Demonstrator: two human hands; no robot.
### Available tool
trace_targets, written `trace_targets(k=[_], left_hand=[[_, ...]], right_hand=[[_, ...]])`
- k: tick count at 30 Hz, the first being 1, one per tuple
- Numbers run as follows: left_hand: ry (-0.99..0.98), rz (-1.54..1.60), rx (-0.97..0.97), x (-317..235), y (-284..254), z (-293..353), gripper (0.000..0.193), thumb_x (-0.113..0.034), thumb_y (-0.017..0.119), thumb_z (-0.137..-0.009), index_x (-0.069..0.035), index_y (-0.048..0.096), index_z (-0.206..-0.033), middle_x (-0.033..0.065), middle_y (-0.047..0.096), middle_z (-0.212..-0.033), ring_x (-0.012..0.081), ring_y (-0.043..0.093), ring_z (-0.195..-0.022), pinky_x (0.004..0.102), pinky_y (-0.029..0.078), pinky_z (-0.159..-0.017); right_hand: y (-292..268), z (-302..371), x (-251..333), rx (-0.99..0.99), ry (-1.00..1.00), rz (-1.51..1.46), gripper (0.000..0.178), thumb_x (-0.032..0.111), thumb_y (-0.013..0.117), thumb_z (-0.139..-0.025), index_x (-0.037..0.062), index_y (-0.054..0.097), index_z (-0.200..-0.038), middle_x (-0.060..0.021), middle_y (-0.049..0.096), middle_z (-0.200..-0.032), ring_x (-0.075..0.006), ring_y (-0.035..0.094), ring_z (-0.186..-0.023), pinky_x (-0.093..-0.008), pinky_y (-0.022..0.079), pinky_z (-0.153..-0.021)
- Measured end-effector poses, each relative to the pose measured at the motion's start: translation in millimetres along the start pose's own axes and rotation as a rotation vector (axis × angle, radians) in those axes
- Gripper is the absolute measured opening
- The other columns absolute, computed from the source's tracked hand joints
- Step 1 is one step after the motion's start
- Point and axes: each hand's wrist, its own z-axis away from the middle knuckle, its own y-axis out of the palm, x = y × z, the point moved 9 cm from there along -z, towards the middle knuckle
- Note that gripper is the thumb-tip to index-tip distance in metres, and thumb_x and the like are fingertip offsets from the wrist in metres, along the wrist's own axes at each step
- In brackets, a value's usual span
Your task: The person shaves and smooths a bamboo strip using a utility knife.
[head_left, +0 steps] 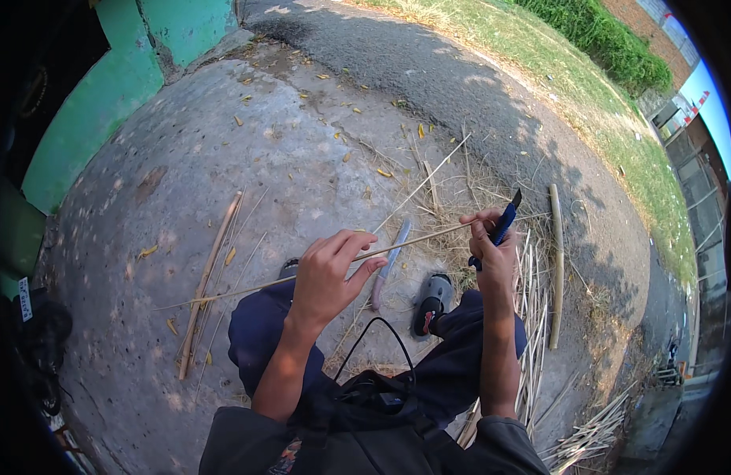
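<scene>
A long, thin bamboo strip (pixel 419 239) is stretched between my two hands, its far left end reaching out over the concrete. My left hand (pixel 327 275) lets it run between thumb and fingers, held loosely. In my right hand (pixel 494 252) is a blue utility knife (pixel 504 224), its dark blade pointing up and away. The fingertips of that same hand pinch the strip's right end. Below the strip, a large knife (pixel 395 252) with a pale blade and brownish handle lies on the ground between my feet.
A bamboo pole (pixel 210 289) and thin strips lie to the left. Another pole (pixel 556 265) rests at right beside a pile of split strips (pixel 532 309). Shavings and dry leaves litter the concrete (pixel 191 182). A green wall (pixel 104 103) stands far left; grass (pixel 555 63) borders the path.
</scene>
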Motion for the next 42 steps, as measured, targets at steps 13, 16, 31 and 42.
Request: trace_targets(k=[13, 16, 31, 42], left_hand=[[-0.106, 0.132, 0.054, 13, 6, 7, 0.01, -0.009, 0.067, -0.101, 0.0, 0.071, -0.1, 0.0152, 0.072, -0.084, 0.0333, 0.071, -0.073, 0.0402, 0.052, -0.063], [-0.126, 0.152, 0.094, 14, 5, 10, 0.01, -0.008, 0.066, -0.102, 0.001, 0.07, -0.1, 0.0147, 0.071, -0.08, 0.0287, 0.069, -0.067, 0.037, 0.05, -0.061], [-0.465, 0.523, 0.246, 33, 8, 16, 0.02, -0.013, 0.062, -0.106, 0.002, 0.073, -0.099, 0.0027, 0.072, -0.082, 0.0039, 0.054, -0.069, 0.0252, 0.045, -0.059], [-0.448, 0.526, 0.21, 30, 7, 12, 0.021, -0.014, 0.064, -0.106, 0.002, 0.074, -0.097, 0.0006, 0.068, -0.08, 0.0039, 0.053, -0.068, 0.0245, 0.045, -0.059]], right_hand=[[47, 18, 10, -0.055, -0.16, 0.509, 0.044, 0.029, 0.061, -0.106, 0.0032, 0.053, -0.141, -0.0092, 0.07, -0.103, -0.0144, 0.06, -0.086, -0.0308, 0.05, -0.088], [53, 27, -1, -0.086, -0.154, 0.472, 0.048, 0.029, 0.056, -0.108, 0.0026, 0.043, -0.146, -0.0039, 0.062, -0.09, -0.0127, 0.058, -0.084, -0.0288, 0.047, -0.08], [122, 57, -9, 0.342, -0.367, 0.922, 0.026, 0.028, 0.063, -0.104, 0.0042, 0.059, -0.096, -0.0164, 0.059, -0.065, -0.0388, 0.062, -0.055, -0.0456, 0.045, -0.052], [102, 35, 4, 0.13, -0.511, 1.083, 0.031, 0.031, 0.06, -0.107, 0.0038, 0.057, -0.094, -0.0155, 0.054, -0.061, -0.0386, 0.056, -0.052, -0.0464, 0.04, -0.051]])
